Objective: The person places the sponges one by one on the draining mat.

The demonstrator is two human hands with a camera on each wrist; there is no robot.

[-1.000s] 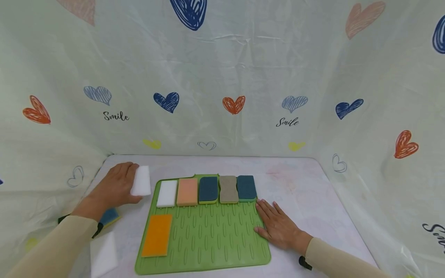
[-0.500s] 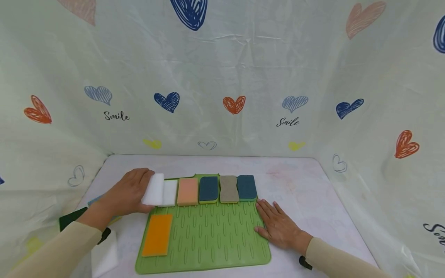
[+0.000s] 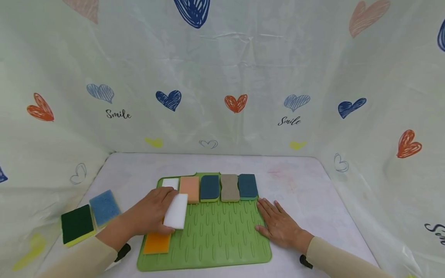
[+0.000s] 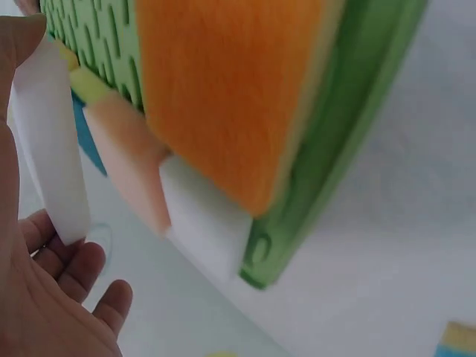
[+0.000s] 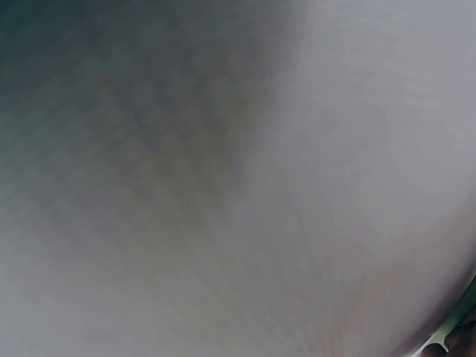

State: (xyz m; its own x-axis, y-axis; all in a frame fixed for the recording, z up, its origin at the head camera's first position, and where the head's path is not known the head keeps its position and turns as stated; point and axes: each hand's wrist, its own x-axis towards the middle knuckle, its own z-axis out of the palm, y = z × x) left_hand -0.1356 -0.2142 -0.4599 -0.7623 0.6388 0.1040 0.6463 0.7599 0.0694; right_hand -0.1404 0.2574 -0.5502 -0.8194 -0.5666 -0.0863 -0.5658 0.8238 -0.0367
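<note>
Over the left part of the green mat (image 3: 215, 239), my left hand (image 3: 153, 211) pinches a white sponge (image 3: 176, 211) between thumb and fingers. In the left wrist view the white sponge (image 4: 52, 141) stands on edge, thumb at one end and fingertips at the other. Below it lies an orange sponge (image 3: 157, 244), partly covered by the hand. Along the mat's far edge sit a white sponge (image 3: 170, 183), a peach sponge (image 3: 189, 189), two dark blue sponges and a grey-brown one (image 3: 230, 187). My right hand (image 3: 281, 227) rests with straight fingers on the mat's right edge.
Left of the mat, a dark green and yellow scouring sponge (image 3: 77, 224) and a light blue sponge (image 3: 104, 207) lie on the white table (image 3: 299, 181). A heart-printed curtain (image 3: 257, 77) surrounds the table's back and sides. The right wrist view is mostly blurred.
My left hand has carried the white sponge right and nearer, from beside the mat to over it. The blue and green sponges at left are uncovered. The right hand stays still.
</note>
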